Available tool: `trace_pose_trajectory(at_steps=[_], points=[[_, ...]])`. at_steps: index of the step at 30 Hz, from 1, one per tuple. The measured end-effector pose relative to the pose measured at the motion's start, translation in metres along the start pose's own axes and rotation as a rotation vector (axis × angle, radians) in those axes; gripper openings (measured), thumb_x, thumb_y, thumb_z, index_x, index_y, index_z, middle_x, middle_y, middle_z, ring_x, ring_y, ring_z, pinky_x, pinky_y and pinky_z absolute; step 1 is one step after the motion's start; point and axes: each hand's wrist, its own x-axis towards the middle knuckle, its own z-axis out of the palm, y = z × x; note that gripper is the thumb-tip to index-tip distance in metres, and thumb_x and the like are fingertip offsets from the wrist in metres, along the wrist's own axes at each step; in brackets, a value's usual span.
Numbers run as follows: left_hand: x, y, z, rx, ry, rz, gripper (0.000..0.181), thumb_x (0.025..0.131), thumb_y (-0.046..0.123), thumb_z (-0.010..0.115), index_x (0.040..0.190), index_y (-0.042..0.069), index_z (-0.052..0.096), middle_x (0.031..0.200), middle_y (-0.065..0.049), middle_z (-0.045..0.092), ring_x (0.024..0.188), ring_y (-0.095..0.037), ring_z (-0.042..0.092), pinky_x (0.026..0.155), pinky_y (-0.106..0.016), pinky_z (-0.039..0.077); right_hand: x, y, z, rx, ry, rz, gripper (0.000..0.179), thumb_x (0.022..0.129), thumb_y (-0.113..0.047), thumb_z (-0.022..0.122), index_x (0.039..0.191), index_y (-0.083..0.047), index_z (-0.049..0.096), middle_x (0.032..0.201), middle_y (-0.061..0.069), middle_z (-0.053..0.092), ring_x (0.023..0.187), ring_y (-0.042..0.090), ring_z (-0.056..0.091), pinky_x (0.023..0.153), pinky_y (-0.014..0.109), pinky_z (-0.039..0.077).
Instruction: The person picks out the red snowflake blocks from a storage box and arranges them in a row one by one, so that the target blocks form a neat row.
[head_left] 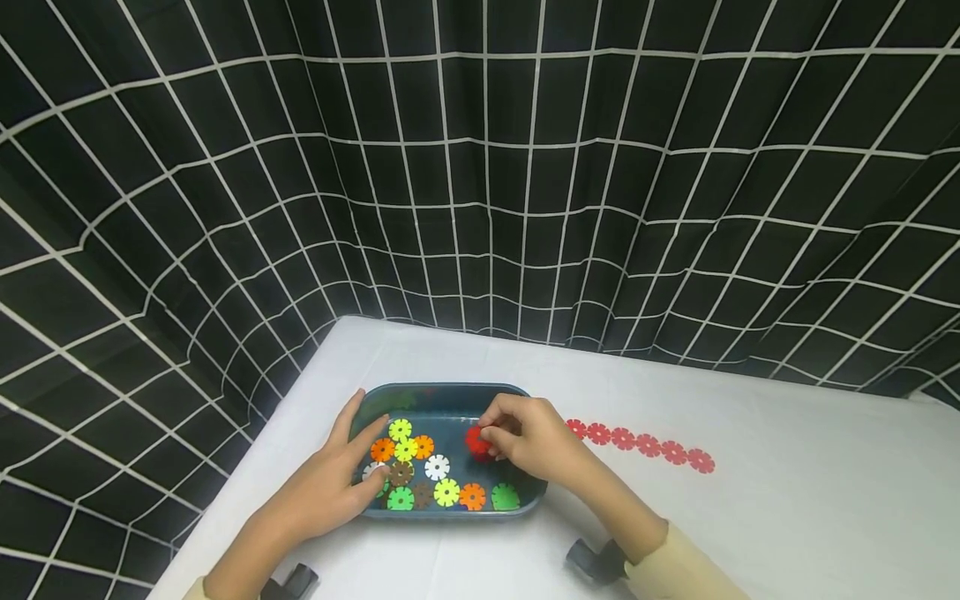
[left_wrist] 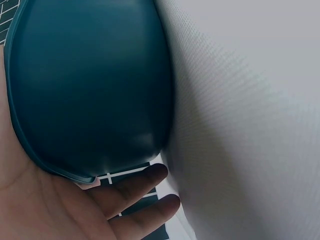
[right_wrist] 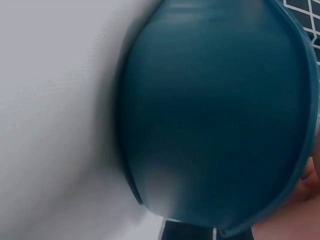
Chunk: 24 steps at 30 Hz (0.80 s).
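My right hand [head_left: 536, 437] is over the right part of a dark teal tray [head_left: 442, 515], pinching a red notched plastic disc [head_left: 477, 442] between thumb and fingers. On the tray's left end, my left hand [head_left: 330, 483] rests with its fingers spread. Its thumb and one finger reach in over the rim, while the left wrist view has two fingers [left_wrist: 145, 212] extended outside the tray wall. Inside lie several loose discs, among them a white disc [head_left: 437, 467], an orange disc [head_left: 472, 497], a brown disc [head_left: 401, 474] and a green disc [head_left: 506, 497]. In the right wrist view the tray wall hides the disc.
To the right of the tray, several red discs [head_left: 648, 445] form a slanting row on the white tablecloth [head_left: 810, 500]. A black curtain with a white grid [head_left: 510, 175] stands behind the table and along its left side.
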Motion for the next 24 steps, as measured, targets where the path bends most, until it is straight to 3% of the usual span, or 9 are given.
trace_pose_trajectory(at_steps=[19, 24], points=[[0.001, -0.002, 0.0, 0.005, -0.008, -0.003, 0.063, 0.093, 0.029, 0.061, 0.15, 0.009, 0.047, 0.167, -0.01, 0.0, 0.126, -0.044, 0.053, 0.083, -0.061, 0.053, -0.018, 0.007, -0.029, 0.082, 0.084, 0.112, 0.008, 0.087, 0.003, 0.073, 0.091, -0.003, 0.069, 0.083, 0.005, 0.069, 0.072, 0.03, 0.07, 0.065, 0.03, 0.059], [0.001, -0.002, 0.0, 0.002, -0.009, -0.005, 0.063, 0.093, 0.029, 0.061, 0.151, 0.01, 0.047, 0.167, -0.009, 0.0, 0.124, -0.043, 0.054, 0.082, -0.06, 0.054, -0.025, 0.01, -0.037, 0.099, 0.098, 0.127, 0.009, 0.087, 0.004, 0.073, 0.093, -0.002, 0.069, 0.084, 0.007, 0.07, 0.073, 0.027, 0.069, 0.066, 0.03, 0.06]])
